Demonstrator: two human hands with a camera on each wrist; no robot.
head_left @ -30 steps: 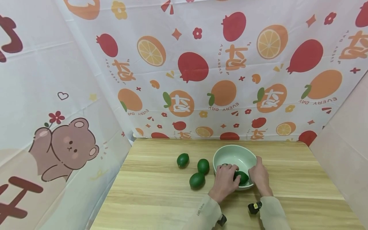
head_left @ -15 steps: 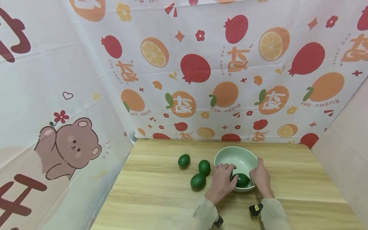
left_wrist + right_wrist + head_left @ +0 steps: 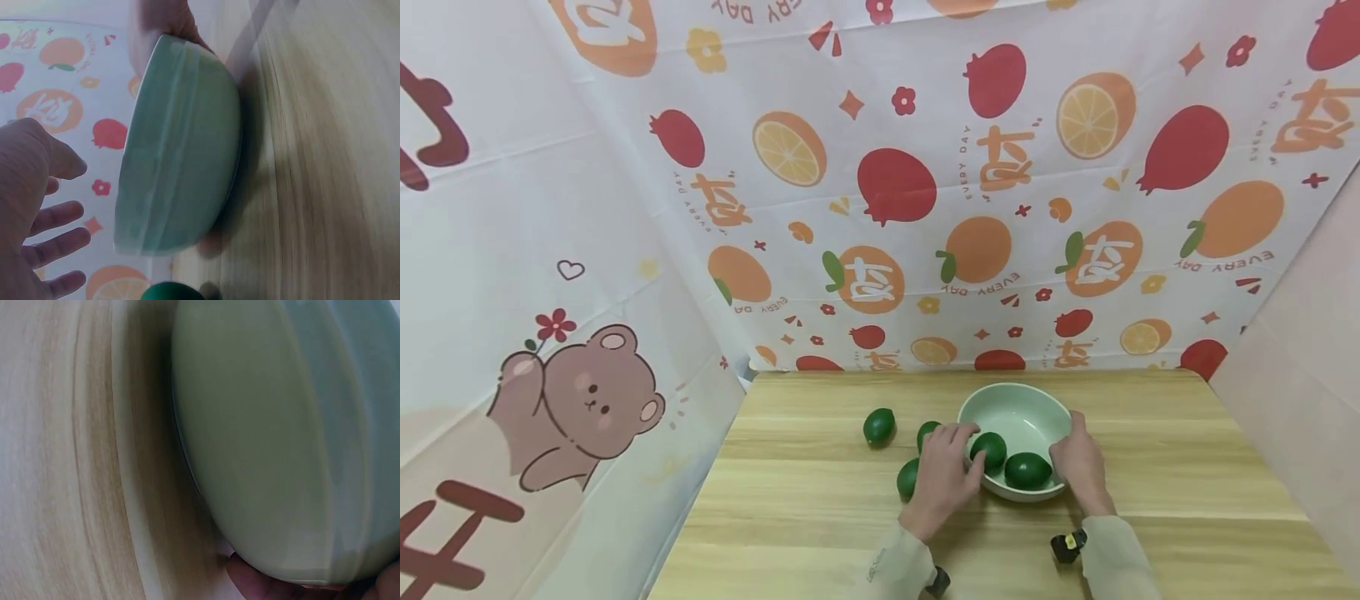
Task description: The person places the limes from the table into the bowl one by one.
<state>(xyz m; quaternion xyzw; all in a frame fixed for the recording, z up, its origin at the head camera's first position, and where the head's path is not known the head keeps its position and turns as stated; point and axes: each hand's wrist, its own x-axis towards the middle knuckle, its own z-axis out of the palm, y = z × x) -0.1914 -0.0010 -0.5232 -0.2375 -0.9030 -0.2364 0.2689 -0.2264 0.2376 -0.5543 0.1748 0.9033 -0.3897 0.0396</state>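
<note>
A pale green bowl [image 3: 1018, 404] stands on the wooden table, with two dark green limes [image 3: 1028, 472] inside near its front. At the bowl's right side my right hand [image 3: 1081, 467] grips the rim; in the right wrist view its fingertips [image 3: 253, 578] show under the bowl's edge. My left hand [image 3: 943, 479] hovers by the left rim, beside the left lime in the bowl. In the left wrist view its fingers [image 3: 59, 247] are spread apart and hold nothing. Behind that hand lie two limes [image 3: 907, 477], both partly hidden.
Another lime [image 3: 879, 427] rests farther left on the table [image 3: 790, 500]. A fruit-printed cloth [image 3: 820, 200] hangs behind the table's back edge, and a bear-printed cloth [image 3: 467, 317] hangs on the left.
My left hand has moved left, away from the limes in the bowl, uncovering the left one. It now partly covers two table limes. My right hand keeps its hold on the bowl.
</note>
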